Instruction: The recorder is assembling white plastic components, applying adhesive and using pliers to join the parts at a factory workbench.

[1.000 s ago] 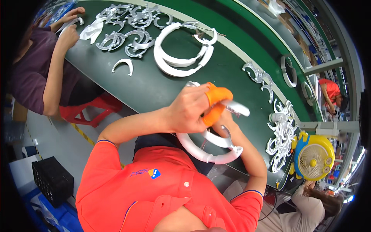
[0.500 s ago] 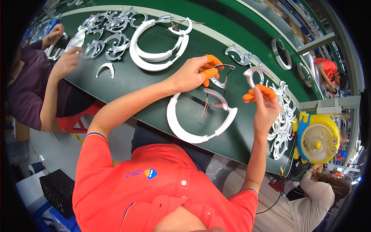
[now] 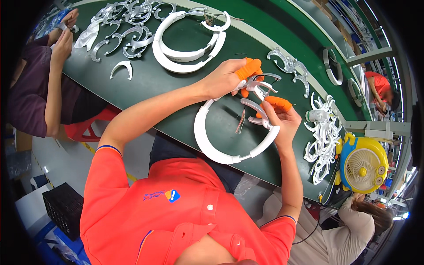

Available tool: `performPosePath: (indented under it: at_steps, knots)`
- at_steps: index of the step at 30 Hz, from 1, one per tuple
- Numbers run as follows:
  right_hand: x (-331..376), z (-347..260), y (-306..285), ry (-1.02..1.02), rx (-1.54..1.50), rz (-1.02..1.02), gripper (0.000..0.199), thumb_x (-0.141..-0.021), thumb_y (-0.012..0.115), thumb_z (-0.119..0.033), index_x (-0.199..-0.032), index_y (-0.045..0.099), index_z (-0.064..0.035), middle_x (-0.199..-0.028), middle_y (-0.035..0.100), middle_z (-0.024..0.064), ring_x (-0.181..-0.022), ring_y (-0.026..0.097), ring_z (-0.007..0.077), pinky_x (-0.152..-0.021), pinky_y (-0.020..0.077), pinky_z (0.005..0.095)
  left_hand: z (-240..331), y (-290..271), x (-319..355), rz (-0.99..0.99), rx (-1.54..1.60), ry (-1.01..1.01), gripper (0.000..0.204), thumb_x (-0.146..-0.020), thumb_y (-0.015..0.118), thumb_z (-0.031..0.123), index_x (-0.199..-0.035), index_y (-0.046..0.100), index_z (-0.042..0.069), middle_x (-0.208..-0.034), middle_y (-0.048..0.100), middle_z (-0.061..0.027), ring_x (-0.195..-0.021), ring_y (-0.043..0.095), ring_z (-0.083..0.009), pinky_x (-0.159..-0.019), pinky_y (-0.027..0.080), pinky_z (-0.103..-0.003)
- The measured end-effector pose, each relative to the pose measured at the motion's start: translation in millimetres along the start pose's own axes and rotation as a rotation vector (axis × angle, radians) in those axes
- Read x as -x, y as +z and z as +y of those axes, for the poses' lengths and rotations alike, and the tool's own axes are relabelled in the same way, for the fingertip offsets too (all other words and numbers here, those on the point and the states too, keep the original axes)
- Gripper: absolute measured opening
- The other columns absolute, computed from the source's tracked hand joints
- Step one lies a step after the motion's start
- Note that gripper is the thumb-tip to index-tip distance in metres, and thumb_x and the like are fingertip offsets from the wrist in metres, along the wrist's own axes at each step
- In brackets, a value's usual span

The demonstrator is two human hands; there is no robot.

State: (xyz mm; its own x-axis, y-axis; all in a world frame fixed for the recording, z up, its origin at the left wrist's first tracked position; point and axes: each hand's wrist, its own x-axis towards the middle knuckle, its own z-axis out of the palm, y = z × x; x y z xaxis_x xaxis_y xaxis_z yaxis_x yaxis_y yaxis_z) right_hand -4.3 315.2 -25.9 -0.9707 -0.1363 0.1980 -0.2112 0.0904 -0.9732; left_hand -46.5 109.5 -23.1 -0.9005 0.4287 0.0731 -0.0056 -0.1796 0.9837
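My left hand [image 3: 234,78], with orange finger covers, is closed on a curved plastic piece [image 3: 251,85] at one end of a white neckband. My right hand [image 3: 282,118], also in orange finger covers, pinches a small curved white shell [image 3: 259,92] and brings it up to the piece in my left hand. Fingers partly hide where the two meet. Below my hands, the white neckband [image 3: 207,143] forms an open ring near the table's front edge. A grey-pink curved end piece [image 3: 254,107] is on its right side, beside thin loose wires [image 3: 240,122].
Another white neckband [image 3: 160,55] lies farther left, near a heap of clear curved parts [image 3: 137,33]. White curved parts [image 3: 322,141] are piled at right beside a yellow fan [image 3: 364,163]. A co-worker's hand [image 3: 64,42] works at far left. Clear shells [image 3: 287,64] lie beyond my hands.
My right hand has moved left, bringing its shell against the piece in my left hand. The co-worker's hands at left have drawn together, farther away.
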Motion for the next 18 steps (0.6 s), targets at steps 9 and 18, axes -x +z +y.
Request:
performPosePath:
  at_steps: [9, 18]
  knots:
    - [-1, 1, 6, -0.032, 0.082, 0.063, 0.013, -0.081, 0.065, 0.001, -0.093, 0.063, 0.0060, -0.076, 0.065, 0.0084, -0.064, 0.062, 0.0110, -0.060, 0.0502, 0.0209, -3, 0, 1, -0.011, -0.030, 0.058, 0.021, -0.090, 0.053, 0.009, -0.110, 0.053, 0.003, -0.097, 0.060, -0.0056, -0.070, 0.056, -0.0082, -0.052, 0.041, -0.018]
    - [-1, -4, 9, -0.076, 0.108, 0.089, 0.015, -0.080, 0.067, 0.000, -0.094, 0.062, 0.0043, -0.076, 0.064, 0.0071, -0.065, 0.061, 0.0099, -0.059, 0.0495, 0.0203, -7, 3, 2, -0.006, -0.435, 0.362, 0.027, -0.085, 0.059, 0.006, -0.110, 0.052, 0.000, -0.095, 0.060, -0.0078, -0.077, 0.057, -0.0113, -0.071, 0.048, -0.025]
